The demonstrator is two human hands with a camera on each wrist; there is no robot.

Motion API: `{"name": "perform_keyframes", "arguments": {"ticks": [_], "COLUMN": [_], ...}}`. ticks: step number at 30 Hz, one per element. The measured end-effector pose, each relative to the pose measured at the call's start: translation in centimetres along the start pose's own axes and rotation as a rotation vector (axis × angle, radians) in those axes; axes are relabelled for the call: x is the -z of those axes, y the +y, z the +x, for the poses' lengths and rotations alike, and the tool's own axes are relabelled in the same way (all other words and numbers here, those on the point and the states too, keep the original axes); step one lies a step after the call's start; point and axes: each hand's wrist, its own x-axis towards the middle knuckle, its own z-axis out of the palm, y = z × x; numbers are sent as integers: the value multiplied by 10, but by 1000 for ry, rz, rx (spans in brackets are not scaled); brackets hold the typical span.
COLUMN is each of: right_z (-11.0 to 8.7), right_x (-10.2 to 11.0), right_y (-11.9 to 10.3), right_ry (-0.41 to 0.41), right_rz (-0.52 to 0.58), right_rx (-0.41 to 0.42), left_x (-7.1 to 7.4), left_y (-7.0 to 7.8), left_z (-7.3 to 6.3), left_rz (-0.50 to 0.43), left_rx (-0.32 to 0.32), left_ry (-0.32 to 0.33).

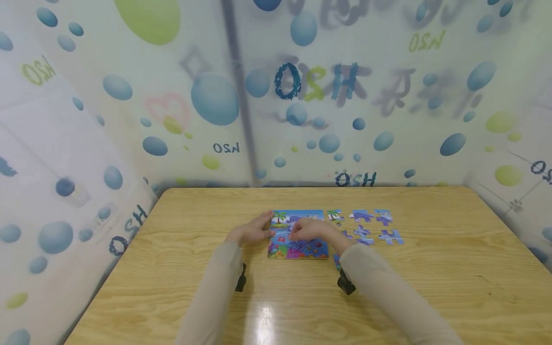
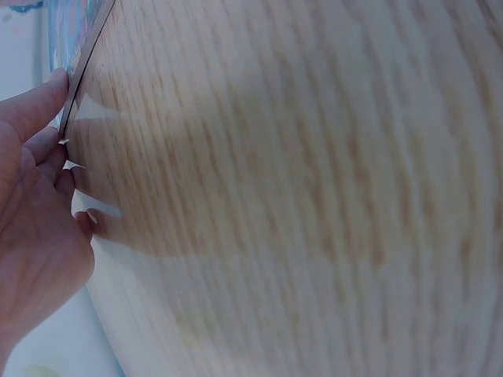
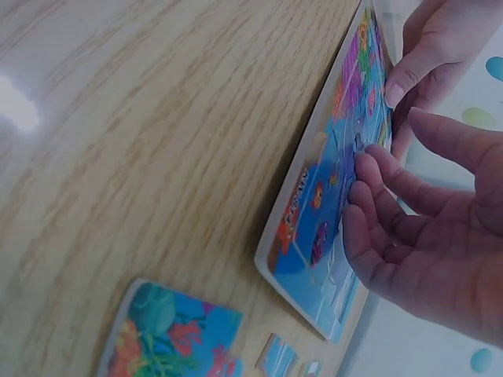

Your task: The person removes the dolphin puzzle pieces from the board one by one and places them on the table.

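A colourful puzzle board with a sea scene, a palm tree and a purple animal lies flat on the table. At its left edge, my left hand rests with fingers extended, the thumb touching the board's rim. My right hand is over the middle of the board; in the right wrist view its bent fingertips touch the surface while the thumb stands apart. No piece shows between those fingers. Part of the picture is hidden under the right hand.
Several loose jigsaw pieces lie right of the board on the wooden table, some partly covered by the right forearm. A corner piece with coral lies near the right wrist. A patterned curtain hangs behind the table.
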Motion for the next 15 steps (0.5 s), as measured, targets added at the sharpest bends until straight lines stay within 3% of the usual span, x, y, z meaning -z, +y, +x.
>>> {"name": "perform_keyframes", "arguments": {"ticks": [15], "right_z": [-1], "right_x": [-1], "right_y": [-5], "right_ry": [79], "right_rz": [-39], "right_rx": [-57], "left_x": [0], "left_y": [-2], "left_z": [2], "left_rz": [6], "left_rx": [-8], "left_ry": [0]}}
